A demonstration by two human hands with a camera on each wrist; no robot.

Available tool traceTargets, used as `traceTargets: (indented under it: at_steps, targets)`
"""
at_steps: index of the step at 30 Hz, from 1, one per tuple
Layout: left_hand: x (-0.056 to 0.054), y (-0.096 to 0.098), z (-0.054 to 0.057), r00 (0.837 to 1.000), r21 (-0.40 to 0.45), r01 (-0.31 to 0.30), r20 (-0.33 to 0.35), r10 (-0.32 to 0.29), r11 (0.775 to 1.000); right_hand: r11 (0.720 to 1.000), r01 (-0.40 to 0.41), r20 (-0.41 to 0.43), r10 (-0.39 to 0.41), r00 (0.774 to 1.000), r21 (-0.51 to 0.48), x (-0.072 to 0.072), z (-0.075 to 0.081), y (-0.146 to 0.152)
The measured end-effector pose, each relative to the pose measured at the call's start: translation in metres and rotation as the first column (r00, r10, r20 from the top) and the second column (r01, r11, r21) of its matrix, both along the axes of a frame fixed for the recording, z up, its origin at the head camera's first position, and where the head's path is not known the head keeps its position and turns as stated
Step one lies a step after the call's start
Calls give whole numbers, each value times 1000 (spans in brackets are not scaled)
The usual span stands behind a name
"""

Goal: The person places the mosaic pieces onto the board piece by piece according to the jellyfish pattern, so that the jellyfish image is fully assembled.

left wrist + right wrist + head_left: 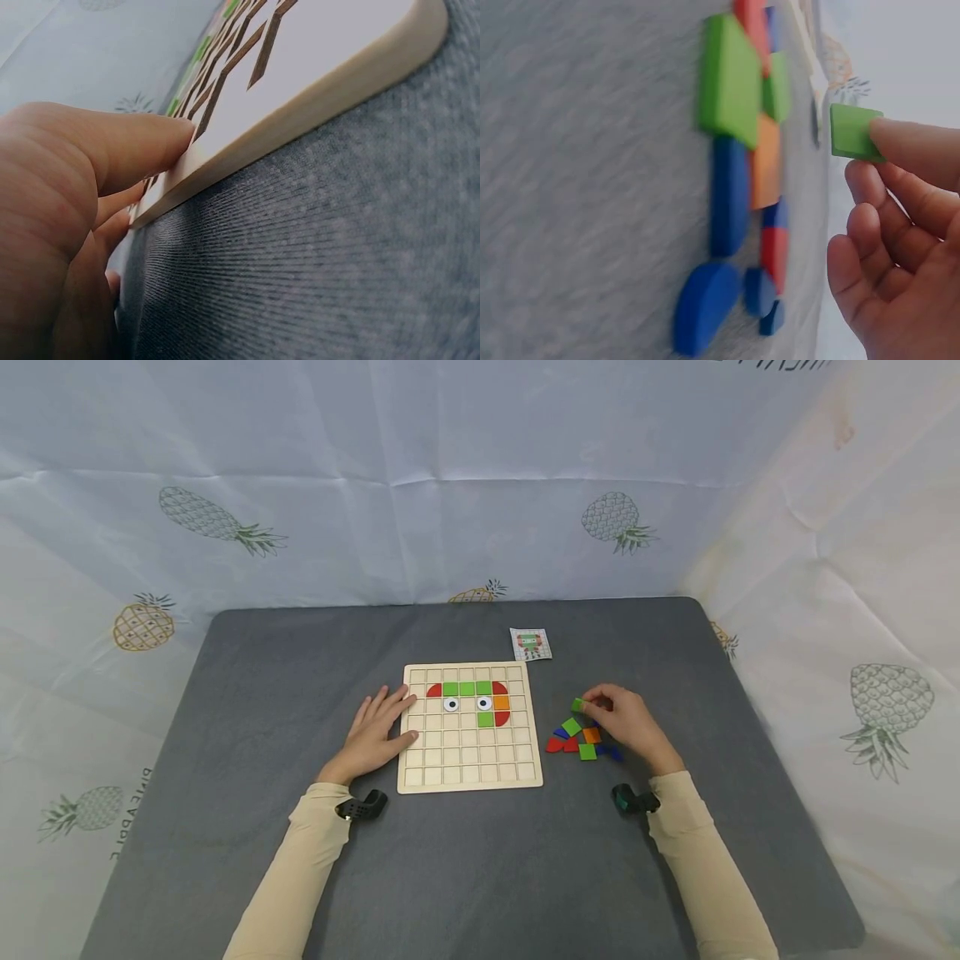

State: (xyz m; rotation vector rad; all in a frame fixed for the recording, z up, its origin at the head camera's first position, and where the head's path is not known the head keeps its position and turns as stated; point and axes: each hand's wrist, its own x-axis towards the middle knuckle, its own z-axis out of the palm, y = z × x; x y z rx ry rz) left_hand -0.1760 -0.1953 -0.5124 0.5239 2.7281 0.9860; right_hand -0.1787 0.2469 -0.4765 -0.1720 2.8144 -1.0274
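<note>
A wooden grid board [450, 758] lies on the grey table. Set in its upper squares are red rounded pieces [501, 718], green squares [467, 688], an orange square [501, 702] and two eye pieces [451, 704]. My left hand [372, 737] rests at the board's left edge, fingers spread and thumb on the rim, as the left wrist view also shows. To the right of the board, my right hand [628, 720] pinches a green square tile [853, 132] between thumb and fingers, raised above a loose pile of tiles [587, 752].
The pile holds green, orange, red and blue pieces; in the right wrist view a blue rounded piece [707, 307] lies nearest. A small printed pattern card [531, 644] sits behind the board's upper right corner. Pineapple-print cloth [420, 535] hangs behind the table [480, 877].
</note>
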Motion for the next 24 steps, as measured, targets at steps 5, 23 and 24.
traceTargets:
  at_steps: [5,23,24]
  targets:
    - [2,-2,0,1000,-7,-1,7,1,1000,997,23,0,-23,1000,-75,-1,8,-6]
    - [0,-1,1,1000,-14,4,7,-4,1000,936,-39,16,47,999,-350,-12,26,-44]
    - [-1,-1,2,1000,-17,8,5,-8,1000,930,-37,21,48,999,-367,-13,27,-48]
